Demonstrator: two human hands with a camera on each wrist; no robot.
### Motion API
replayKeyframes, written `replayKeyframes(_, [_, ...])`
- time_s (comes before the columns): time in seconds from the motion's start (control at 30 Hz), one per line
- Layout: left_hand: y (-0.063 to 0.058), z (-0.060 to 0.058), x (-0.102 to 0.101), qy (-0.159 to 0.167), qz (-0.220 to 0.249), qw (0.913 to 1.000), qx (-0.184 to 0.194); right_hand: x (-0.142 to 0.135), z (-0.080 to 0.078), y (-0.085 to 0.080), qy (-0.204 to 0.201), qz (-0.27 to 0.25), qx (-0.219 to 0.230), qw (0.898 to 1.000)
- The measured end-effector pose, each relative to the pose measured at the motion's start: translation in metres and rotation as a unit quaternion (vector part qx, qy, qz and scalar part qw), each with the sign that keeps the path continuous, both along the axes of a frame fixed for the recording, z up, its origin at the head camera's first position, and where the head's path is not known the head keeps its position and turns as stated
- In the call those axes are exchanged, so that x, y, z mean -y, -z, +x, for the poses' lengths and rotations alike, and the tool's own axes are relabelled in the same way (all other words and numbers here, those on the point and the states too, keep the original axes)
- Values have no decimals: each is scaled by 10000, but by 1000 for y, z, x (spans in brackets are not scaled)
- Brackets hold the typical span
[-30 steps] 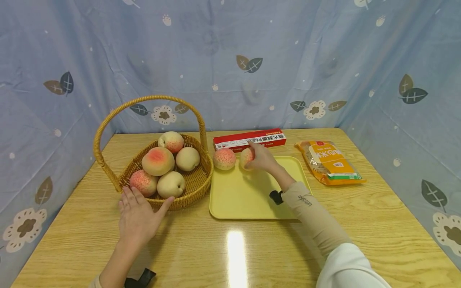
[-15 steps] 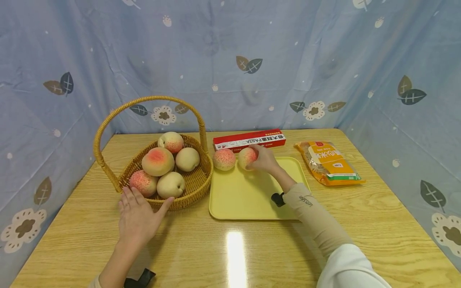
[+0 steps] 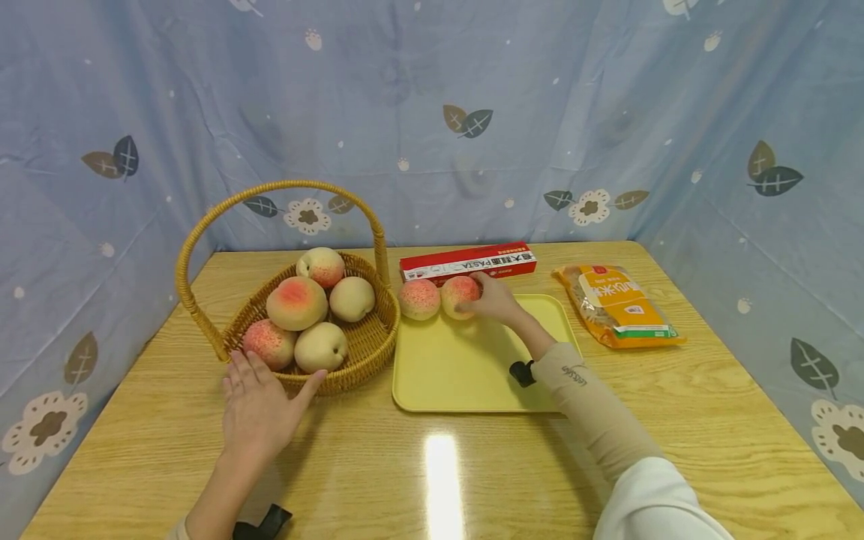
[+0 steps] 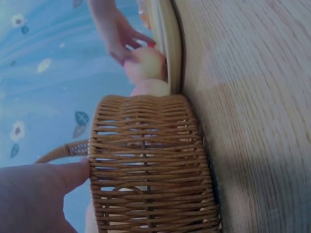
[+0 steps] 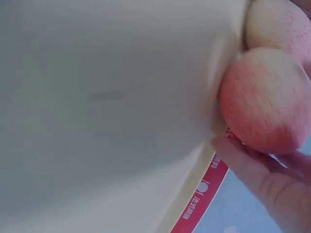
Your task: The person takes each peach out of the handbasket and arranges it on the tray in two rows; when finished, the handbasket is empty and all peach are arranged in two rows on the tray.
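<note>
In the head view my right hand (image 3: 496,301) reaches over the yellow tray (image 3: 452,375) and grips a pink-flushed peach (image 3: 457,294) at the tray's back edge, thumb in front and fingers behind. Close beside it on the left sits a second speckled peach (image 3: 419,300); the right wrist view shows the two side by side. My left hand (image 3: 259,412) lies with straight fingers at the front rim of a wicker basket (image 3: 373,365). Its thumb (image 4: 75,177) meets the rim in the left wrist view. Several peaches (image 3: 295,303) fill the basket, pale and pink ones mixed.
Behind the tray lies a red and white pasta box (image 3: 467,262). An orange food bag (image 3: 621,304) is to the tray's right on the wooden table (image 3: 358,465). The basket's tall handle (image 3: 283,184) arches over the peaches, and a patterned blue curtain (image 3: 405,135) encloses the back and sides.
The peach under my right hand has turned, its pink side now facing forward, and sits closer to the speckled peach. My left hand keeps its place at the basket.
</note>
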State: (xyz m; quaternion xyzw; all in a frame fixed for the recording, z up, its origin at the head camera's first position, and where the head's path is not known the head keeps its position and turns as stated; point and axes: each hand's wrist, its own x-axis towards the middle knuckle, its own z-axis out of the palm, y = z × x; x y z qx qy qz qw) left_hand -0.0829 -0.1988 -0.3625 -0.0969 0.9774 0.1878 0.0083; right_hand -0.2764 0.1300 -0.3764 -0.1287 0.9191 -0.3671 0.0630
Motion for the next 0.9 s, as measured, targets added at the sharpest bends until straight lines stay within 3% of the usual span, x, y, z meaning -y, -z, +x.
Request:
replayKeyframes(0.4, [-1,0,-1,2,-22,10000,85,6,-1,-6,-498,960,-423,9932])
replayKeyframes(0.7, [-1,0,-1,14,-10,10000,38,3,4,-3,-640,952,-491,9922])
replayKeyframes(0.9, [-1,0,-1,22,-17,10000,41,1,6,-10,-637,864,-540,9928])
